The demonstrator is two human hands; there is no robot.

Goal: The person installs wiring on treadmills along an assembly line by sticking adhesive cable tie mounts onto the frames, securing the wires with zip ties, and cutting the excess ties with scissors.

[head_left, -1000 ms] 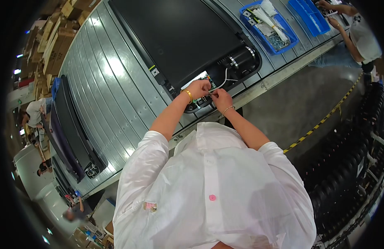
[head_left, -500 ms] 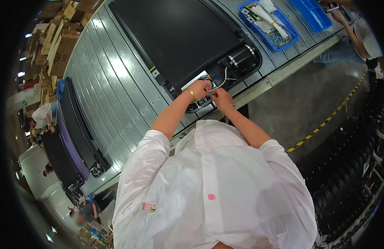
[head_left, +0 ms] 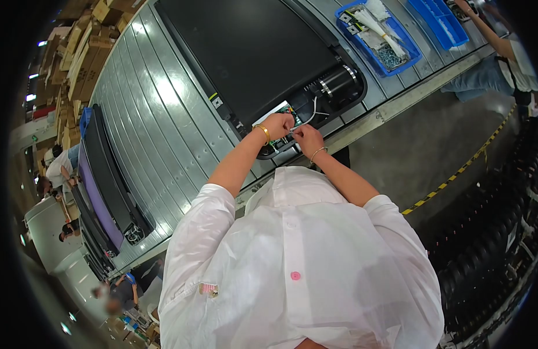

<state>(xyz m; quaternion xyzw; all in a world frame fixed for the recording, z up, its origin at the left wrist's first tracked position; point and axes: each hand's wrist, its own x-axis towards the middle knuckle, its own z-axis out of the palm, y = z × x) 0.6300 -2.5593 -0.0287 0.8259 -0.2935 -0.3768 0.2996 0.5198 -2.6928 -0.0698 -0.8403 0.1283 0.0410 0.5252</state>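
Observation:
A walking-pad treadmill [head_left: 251, 55] with a black belt lies on the metal line, its motor end open near me. In that opening are a black cylindrical motor [head_left: 340, 82] and a green circuit board [head_left: 287, 110]. My left hand [head_left: 277, 125] is closed over the board's near side, fingertips pinched around something hidden. Just right of it, my right hand [head_left: 309, 139] is closed, thumb and finger pinching a white cable [head_left: 309, 118] that curves up toward the motor. The fingertips of both hands almost meet.
A blue bin [head_left: 378, 38] holds white zip ties, screws and labels. Another blue tray [head_left: 438, 23] stands farther right, near a co-worker's arm [head_left: 490, 38]. More treadmills [head_left: 109, 174] lie at left. Cardboard boxes [head_left: 86, 64] are stacked behind, and a yellow-black floor line [head_left: 455, 174] runs at right.
My hands have shifted slightly left, still close together at the circuit board. At far left, a black treadmill has moved or tilted beside the co-workers. The right-hand co-worker's arm has moved.

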